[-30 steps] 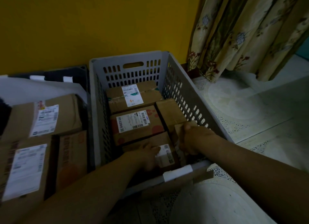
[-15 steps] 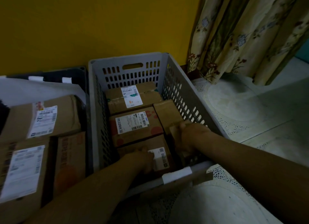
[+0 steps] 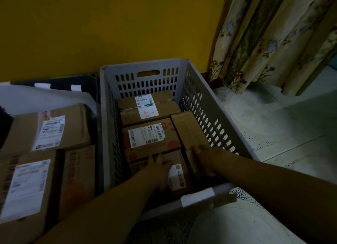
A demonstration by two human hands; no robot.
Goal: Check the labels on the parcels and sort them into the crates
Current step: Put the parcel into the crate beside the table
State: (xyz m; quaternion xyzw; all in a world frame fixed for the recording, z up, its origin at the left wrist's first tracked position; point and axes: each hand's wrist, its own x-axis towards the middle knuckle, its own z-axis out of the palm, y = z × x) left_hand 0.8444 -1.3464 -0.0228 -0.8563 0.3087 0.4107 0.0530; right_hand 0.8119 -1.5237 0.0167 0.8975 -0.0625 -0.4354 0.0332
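Low in the middle of the frame, inside the grey crate [image 3: 215, 105], a cardboard parcel [image 3: 175, 171] with a white label [image 3: 177, 176], lying nearest the crate's front wall. Flat on its top, the left hand [image 3: 158, 171], fingers straight and spread. Just right of it, the right hand [image 3: 206, 160], fingers curled around a small box [image 3: 191, 161] wedged against the crate's right wall. Behind these, three more parcels: one with a barcode label [image 3: 145, 137], one plain [image 3: 187, 129], one at the back [image 3: 147, 107]. At left, a dark crate [image 3: 73, 79] full of bigger labelled boxes [image 3: 49, 129]. Upper right, a flowered curtain [image 3: 273, 34]; above, a yellow wall [image 3: 109, 25].
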